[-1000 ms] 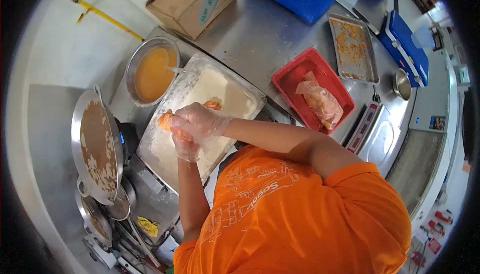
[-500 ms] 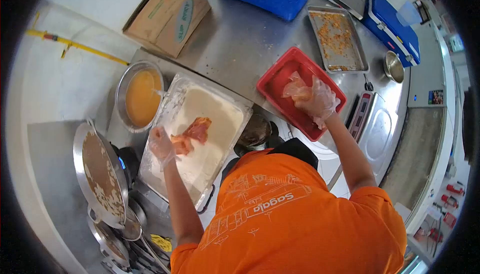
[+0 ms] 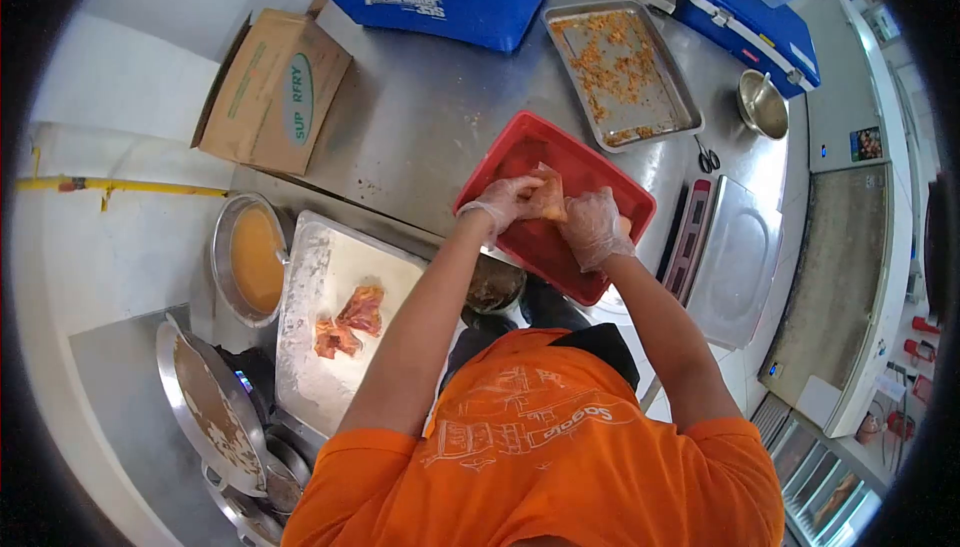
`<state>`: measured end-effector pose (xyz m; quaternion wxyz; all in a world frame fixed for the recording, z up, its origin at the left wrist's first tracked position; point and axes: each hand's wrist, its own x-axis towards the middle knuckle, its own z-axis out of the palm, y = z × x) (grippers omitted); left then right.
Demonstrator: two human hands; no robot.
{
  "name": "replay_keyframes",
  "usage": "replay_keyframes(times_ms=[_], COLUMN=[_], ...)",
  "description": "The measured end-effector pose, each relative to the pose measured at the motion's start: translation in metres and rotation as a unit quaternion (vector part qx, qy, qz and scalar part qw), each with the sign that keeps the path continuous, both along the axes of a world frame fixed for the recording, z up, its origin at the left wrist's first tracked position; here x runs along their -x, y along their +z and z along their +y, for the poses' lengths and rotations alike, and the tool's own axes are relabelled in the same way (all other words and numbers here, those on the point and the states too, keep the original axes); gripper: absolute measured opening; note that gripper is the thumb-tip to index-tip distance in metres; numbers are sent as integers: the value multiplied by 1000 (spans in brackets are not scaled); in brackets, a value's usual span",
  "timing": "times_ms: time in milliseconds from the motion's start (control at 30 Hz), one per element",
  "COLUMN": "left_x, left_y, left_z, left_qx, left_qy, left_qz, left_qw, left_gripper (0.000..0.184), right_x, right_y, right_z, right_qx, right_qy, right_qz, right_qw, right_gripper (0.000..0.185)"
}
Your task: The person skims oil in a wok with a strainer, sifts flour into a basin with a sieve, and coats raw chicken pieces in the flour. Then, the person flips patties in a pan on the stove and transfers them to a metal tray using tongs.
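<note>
Both my hands wear clear plastic gloves and are over the red tub (image 3: 625, 179). My left hand (image 3: 505, 203) pinches a pale piece of raw meat (image 3: 547, 196), which looks like chicken. Close beside it, my right hand (image 3: 594, 231) is closed, its fingers curled near the same piece; what lies inside its grasp is hidden. Two reddish pieces of raw meat (image 3: 362, 310) rest on the white flour in the metal tray (image 3: 300, 292) to the left, touching or nearly so.
Left of the flour tray stand a bowl of orange-yellow liquid (image 3: 256, 259) and a large pan (image 3: 205, 402). Behind are a cardboard box (image 3: 265, 97) and a blue cooler (image 3: 450, 2). A crumb-strewn tray (image 3: 680, 97), scissors (image 3: 708, 157) and a scale (image 3: 735, 257) lie right.
My left hand has moved from the flour tray to the red tub and now grips the pale meat piece. My right hand stays over the tub. The view has shifted.
</note>
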<state>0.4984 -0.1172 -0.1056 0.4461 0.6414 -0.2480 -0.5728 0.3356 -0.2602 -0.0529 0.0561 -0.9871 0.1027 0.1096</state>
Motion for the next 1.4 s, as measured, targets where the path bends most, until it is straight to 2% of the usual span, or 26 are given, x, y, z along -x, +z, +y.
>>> replay_keyframes(times_ms=[100, 200, 300, 333, 400, 433, 500, 567, 633, 667, 733, 833, 933, 1000, 1033, 1133, 1233, 1267, 1333, 1400], left_x=[13, 24, 28, 30, 31, 27, 14, 3, -2, 1, 7, 20, 17, 14, 13, 22, 21, 22, 20, 15], left_y=[59, 16, -4, 0, 18, 22, 28, 28, 20, 29, 47, 46, 54, 18, 20, 34, 11, 1, -11, -10], left_z=[-15, -21, -18, -18, -16, -15, -12, -4, 2, -1, -8, -7, -7, -2, -2, 0, 7, 10, 14, 22], left_qx=[11, 55, 40, 39, 37, 9, -45, -4, 23, -19, -101, 29, -110, -60, -33, -13, -11, 11, 46, 61], left_qy=[-118, -35, -10, -10, -11, -48, -117, -67, -38, -1, 78, 178, 160, 190, 200, 235, 262, 248, 190, 87], left_qz=[-143, 13, 76, 53, 5, -103, -317, -400, -449, -366, -192, -81, -218, -81, -14, 56, 59, 12, -122, -330], left_qw=[983, 998, 996, 998, 999, 993, 940, 914, 893, 930, 973, 980, 956, 977, 979, 970, 963, 969, 973, 938], left_gripper=[54, 53, 55, 51, 44, 38, 28, 21, 19, 20, 23, 34, 44, 48, 50, 52, 50, 48, 46, 43], right_x=[1, 3, 2, 0, -2, 4, 23, 42, 55, 59, 60, 53, 49, 34, 27, 11, -3, -6, -12, -15], right_y=[-5, 11, 9, 16, 37, 38, 41, 47, 34, 19, -9, -26, -1, 53, 71, 92, 130, 140, 159, 181], right_z=[-4, -11, -25, -29, -36, -35, -27, -21, -12, -6, -1, -3, -12, -15, -15, -21, -9, -5, 3, 12], right_qx=[-61, -103, -169, -189, -230, -208, -160, -49, -82, -95, -119, -93, -180, -126, -99, -154, -214, -200, -175, -196], right_qy=[8, -38, -54, -55, -61, -67, -74, -56, -119, -131, -146, -145, -235, -173, -145, -68, -90, -76, -53, -54], right_qz=[-81, -104, -95, -61, 6, -55, -176, -114, -13, -46, -115, -55, -55, -20, -4, -136, -142, -129, -106, -99], right_qw=[995, 988, 980, 979, 971, 974, 968, 991, 989, 986, 975, 984, 954, 977, 984, 976, 962, 968, 977, 974], right_gripper=[22, 24, 26, 29, 37, 47, 70, 93, 106, 98, 80, 58, 39, 32, 28, 20, 18, 20, 23, 26])
